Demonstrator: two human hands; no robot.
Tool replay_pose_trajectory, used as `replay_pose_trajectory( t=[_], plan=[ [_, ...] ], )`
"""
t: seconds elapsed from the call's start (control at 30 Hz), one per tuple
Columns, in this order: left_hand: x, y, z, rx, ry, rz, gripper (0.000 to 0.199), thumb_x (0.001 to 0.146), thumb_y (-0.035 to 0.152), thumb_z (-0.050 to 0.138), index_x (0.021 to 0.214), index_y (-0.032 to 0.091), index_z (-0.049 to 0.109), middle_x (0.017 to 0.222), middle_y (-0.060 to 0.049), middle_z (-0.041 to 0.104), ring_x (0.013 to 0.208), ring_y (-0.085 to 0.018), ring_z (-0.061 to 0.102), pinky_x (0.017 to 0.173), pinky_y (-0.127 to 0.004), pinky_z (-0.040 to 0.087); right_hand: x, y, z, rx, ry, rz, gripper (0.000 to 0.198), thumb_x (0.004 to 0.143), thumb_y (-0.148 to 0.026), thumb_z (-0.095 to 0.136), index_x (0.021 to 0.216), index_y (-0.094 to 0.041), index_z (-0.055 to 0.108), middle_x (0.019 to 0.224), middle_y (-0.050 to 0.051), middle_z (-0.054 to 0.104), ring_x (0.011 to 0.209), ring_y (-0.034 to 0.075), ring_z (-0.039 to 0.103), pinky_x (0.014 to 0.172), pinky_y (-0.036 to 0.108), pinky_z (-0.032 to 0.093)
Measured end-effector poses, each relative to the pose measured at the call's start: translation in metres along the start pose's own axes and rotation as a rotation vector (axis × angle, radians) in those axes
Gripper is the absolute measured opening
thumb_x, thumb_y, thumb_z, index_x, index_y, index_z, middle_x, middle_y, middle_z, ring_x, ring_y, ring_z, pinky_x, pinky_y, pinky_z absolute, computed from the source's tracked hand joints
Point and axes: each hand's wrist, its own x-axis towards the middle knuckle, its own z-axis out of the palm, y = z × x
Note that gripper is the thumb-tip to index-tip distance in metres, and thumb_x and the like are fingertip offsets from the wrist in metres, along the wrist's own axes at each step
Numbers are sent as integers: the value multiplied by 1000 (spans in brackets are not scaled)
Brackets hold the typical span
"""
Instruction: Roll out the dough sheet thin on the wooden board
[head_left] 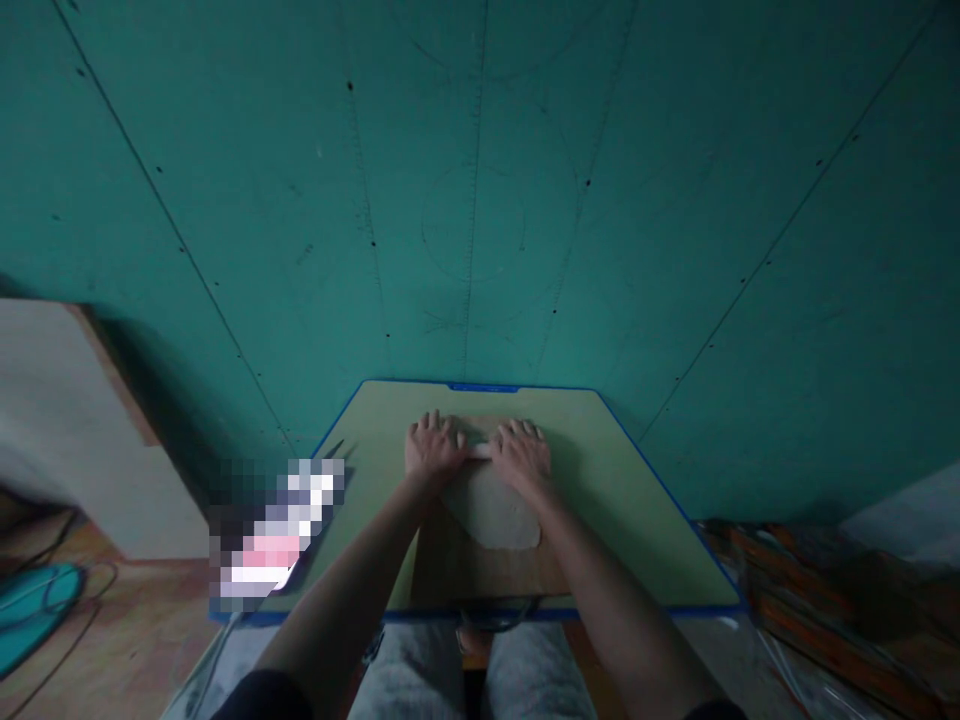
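Observation:
A flat, pale sheet of dough (495, 512) with a rounded near edge lies on a wooden board (484, 576). Across its far part runs a short pale rod, which looks like a rolling pin (479, 451); only its middle shows between my hands. My left hand (433, 448) covers the pin's left end, fingers pointing forward over it. Over the right end lies my right hand (521, 453), its fingers bent forward and thumb turned inward. Both palms press down, hiding the ends of the pin and the dough's upper corners.
The board rests on a pale folding table (622, 480) with a blue rim, against a green wall (480, 200). A pixelated, bright device (277, 540) sits at the table's left edge. A white panel (90, 440) leans at left; wooden planks (817, 600) lie at right.

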Motion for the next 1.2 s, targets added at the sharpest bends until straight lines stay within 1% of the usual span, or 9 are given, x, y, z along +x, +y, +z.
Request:
replay_pose_trajectory(
  t=[0.13,0.23,0.33,0.47,0.6,0.73,0.9,1.07,1.2],
  plan=[
    [-23,-1,-7,-9,-19,6,39,97,36,35,117,23,66,135,-11,59,121,-28,51,98,-42,39,-20,1,-2,28,-5,-15,41,101,-37,31,120,-20,63,127,11,64,118,24,53,98,39,34],
    [-42,-4,-12,-20,-38,58,40,99,40,33,112,21,66,124,-12,64,114,-28,54,98,-42,38,-40,4,-1,62,5,-53,40,101,-37,34,126,-18,59,127,11,64,119,24,52,103,39,32],
    [-61,-7,-16,0,-41,121,43,100,43,32,106,18,65,109,-14,67,106,-28,56,99,-42,36,-60,5,3,95,66,-87,44,99,-40,42,132,-14,55,128,13,63,124,24,49,111,40,25],
    [-80,-9,-22,7,-44,169,46,99,49,33,109,17,63,108,-14,66,104,-28,57,98,-43,35,-82,3,3,117,112,-90,52,95,-42,49,134,-9,52,134,17,58,130,27,45,116,41,20],
    [-98,-10,-29,43,-34,206,50,99,50,32,116,13,61,111,-17,66,104,-31,57,96,-44,37,-101,3,-6,89,95,-110,52,96,-42,46,137,-9,51,139,17,55,131,28,44,114,42,24],
    [-114,-10,-35,53,-40,240,53,97,51,38,127,11,56,116,-19,64,107,-33,56,97,-45,38,-113,7,-21,40,34,-171,50,96,-42,46,137,-14,51,139,16,54,125,29,47,108,44,31],
    [-112,-9,-38,96,-84,237,58,95,52,40,129,7,55,112,-21,64,105,-35,56,94,-45,39,-105,9,-34,-2,-7,-233,48,96,-43,46,131,-12,55,133,17,57,120,29,50,104,43,34],
    [-104,-7,-38,95,-103,235,56,97,56,32,120,13,60,116,-19,64,111,-34,55,100,-47,35,-100,8,-29,57,-2,-193,34,99,-40,40,109,-18,64,115,11,63,109,25,56,95,36,39],
    [-100,-6,-33,110,-91,218,62,95,60,33,126,12,57,128,-21,60,126,-37,48,109,-50,28,-99,4,-23,108,-4,-114,40,102,-41,34,118,-19,63,119,12,62,108,24,57,94,33,41]
  ],
)
